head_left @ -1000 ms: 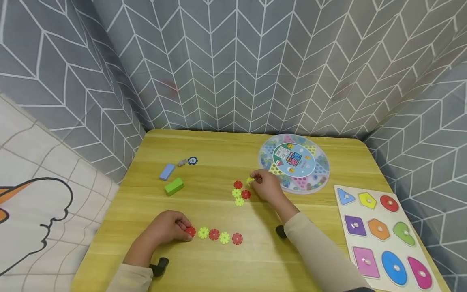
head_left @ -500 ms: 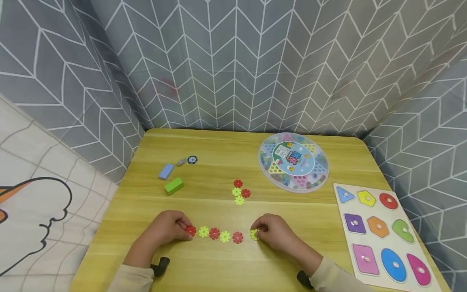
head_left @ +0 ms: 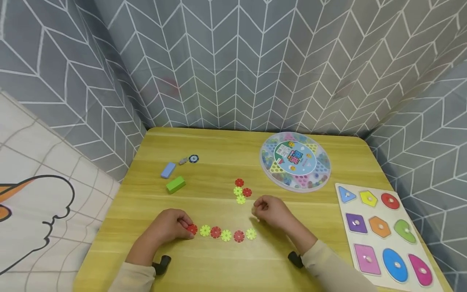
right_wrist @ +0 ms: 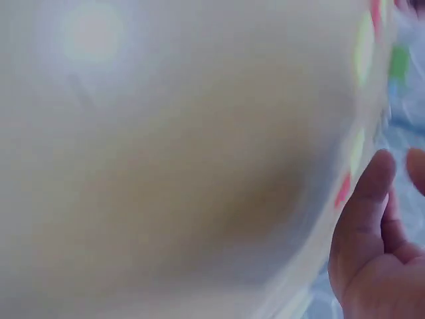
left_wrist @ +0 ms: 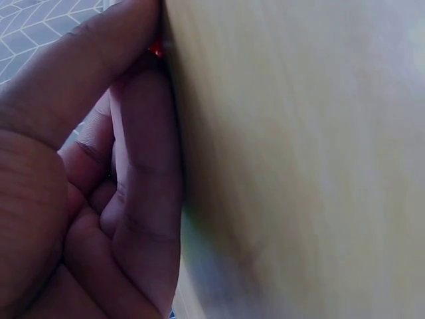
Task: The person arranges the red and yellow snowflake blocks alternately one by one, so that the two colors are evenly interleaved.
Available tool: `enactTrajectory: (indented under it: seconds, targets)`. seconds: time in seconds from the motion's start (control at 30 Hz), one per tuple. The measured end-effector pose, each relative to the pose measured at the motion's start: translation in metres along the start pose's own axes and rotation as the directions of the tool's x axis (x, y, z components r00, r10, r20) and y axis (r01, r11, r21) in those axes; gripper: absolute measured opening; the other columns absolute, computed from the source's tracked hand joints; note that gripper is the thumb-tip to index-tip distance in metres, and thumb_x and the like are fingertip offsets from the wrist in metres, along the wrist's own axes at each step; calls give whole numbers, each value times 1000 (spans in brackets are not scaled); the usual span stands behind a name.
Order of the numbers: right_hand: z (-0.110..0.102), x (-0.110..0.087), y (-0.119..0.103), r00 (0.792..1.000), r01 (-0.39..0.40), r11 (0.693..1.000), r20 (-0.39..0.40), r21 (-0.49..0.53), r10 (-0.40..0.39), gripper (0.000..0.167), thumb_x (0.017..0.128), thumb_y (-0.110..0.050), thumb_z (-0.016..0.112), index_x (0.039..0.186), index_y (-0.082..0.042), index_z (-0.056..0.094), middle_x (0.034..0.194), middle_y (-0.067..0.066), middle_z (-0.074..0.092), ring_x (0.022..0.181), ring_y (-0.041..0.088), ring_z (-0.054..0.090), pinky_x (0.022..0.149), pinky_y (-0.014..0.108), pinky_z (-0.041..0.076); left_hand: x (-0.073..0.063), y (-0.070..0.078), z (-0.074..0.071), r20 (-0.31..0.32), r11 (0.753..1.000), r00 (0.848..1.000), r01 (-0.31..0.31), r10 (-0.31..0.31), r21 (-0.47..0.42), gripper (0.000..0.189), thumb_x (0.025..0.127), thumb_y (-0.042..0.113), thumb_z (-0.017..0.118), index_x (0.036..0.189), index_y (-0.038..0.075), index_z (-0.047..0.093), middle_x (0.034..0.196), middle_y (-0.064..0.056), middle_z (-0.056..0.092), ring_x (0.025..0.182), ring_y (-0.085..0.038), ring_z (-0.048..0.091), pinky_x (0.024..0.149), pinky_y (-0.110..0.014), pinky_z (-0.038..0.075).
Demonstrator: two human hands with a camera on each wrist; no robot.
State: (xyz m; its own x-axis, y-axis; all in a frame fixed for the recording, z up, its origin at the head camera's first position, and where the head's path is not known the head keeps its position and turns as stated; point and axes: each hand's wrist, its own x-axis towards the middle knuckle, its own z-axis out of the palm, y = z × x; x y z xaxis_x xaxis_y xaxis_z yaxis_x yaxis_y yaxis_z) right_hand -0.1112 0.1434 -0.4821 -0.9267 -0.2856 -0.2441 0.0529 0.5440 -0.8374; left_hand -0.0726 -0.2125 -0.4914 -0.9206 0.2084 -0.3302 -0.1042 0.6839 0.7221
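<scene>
We can't see all of the red disc (head_left: 193, 229) at the L end of the row, b/c the L hand (head_left: 169, 224) covers its left side w/ its fingertips. In the L wrist view just a red speck shows by the thumb & finger (the rest is tucked away), and that grip pinches the disc's edge. The R wrist view is blurry, w/ some discs seen only as thin red & yellow bits. Both sleeves (head_left: 136, 278) are cut off at the bottom. A small grey thing (head_left: 183, 160) by the dark chip (head_left: 193, 158) is too tiny to name.

Each disc is round & lies flat on the desk (head_left: 219, 267), so it points no special way. The row of six discs (head_left: 226, 235) has its long side going L to R, red & yellow in turn, ending in a yellow disc (head_left: 251, 234). The bunch of four discs (head_left: 238, 191) sits behind the row, near the R hand (head_left: 271, 211). That hand is over the desk, its grip slack, fingers bent, tips apart.
</scene>
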Motion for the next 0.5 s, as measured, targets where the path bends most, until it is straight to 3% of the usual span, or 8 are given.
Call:
enactTrajectory:
  seconds: [0.1, 0.2, 0.37, 0.5]
  targets:
    - [-10, 27, -7, 995, -81, 980, -40, 183, 90, 31, 95, -9, 75, 119, 7, 64, 97, 12, 65, 81, 23, 67, 76, 35, 58, 1, 0, -1, -14, 1000, 1000, 10, -10, 7, 32, 69, 16, 98, 90, 12, 74, 83, 3, 65, 76, -15, 60, 71, -35, 52]
    - [-11, 54, -11, 990, -96, 971, -78, 219, 116, 36, 95, -9, 75, 125, 8, 63, 104, 15, 66, 85, 23, 67, 78, 35, 57, 3, -1, -1, -14, 1000, 1000, 18, -18, 3, 33, 69, 15, 98, 91, 12, 73, 83, 3, 65, 77, -15, 60, 71, -35, 52]
    - [-4, 87, -15, 984, -123, 992, -131, 2, 122, 31, 94, -19, 77, 117, 1, 72, 105, 10, 70, 89, 22, 64, 81, 37, 55, 3, -2, 0, 1, 999, 1000, 30, -30, -14, 34, 69, 15, 98, 92, 11, 73, 84, 2, 65, 78, -15, 60, 71, -34, 52]
    - [0, 105, -24, 979, -145, 967, -170, -209, 111, 32, 90, -34, 81, 90, -3, 76, 82, 4, 69, 76, 19, 62, 72, 35, 52, 3, -1, 0, 4, 999, 1000, 28, -28, -16, 32, 70, 14, 98, 91, 11, 74, 83, 2, 65, 77, -16, 60, 71, -35, 52]
